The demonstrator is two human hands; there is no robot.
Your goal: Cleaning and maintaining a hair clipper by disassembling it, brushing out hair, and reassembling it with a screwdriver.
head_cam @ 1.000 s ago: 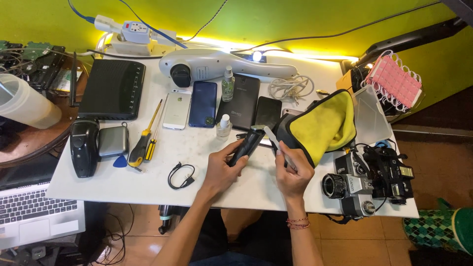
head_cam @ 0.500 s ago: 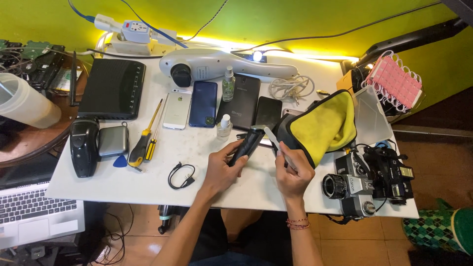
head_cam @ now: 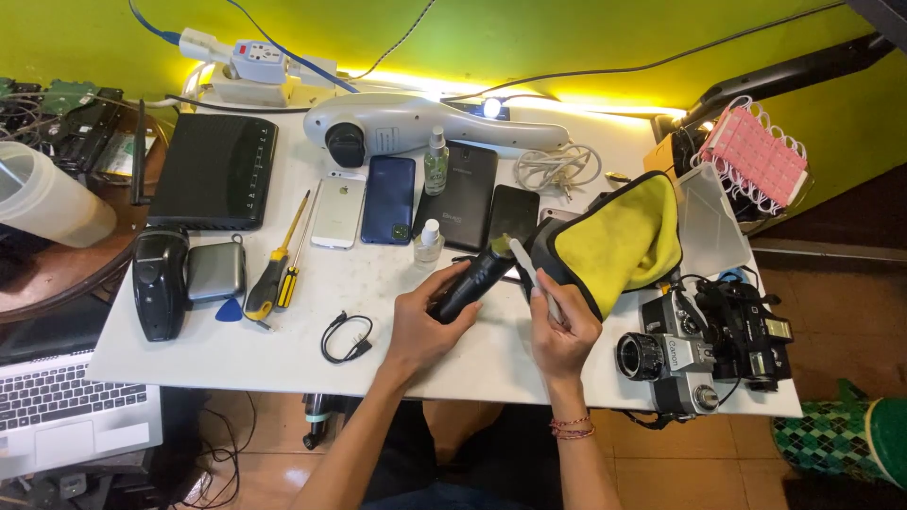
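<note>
You see a white tabletop [head_cam: 491, 364] against a yellow-green wall [head_cam: 529, 33]. Your black device [head_cam: 472, 283] lies near a yellow cloth [head_cam: 614, 241]. Far right sits a pink-and-white grid pad [head_cam: 756, 156]; the middle phone [head_cam: 389, 198] is blue.

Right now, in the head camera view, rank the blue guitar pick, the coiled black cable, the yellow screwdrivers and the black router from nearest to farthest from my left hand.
1. Coiled black cable, just left of the left hand.
2. Yellow screwdrivers, farther left, lying side by side on the table.
3. Blue guitar pick, just beyond the screwdriver handles, near the front edge.
4. Black router, far back-left corner.
</note>
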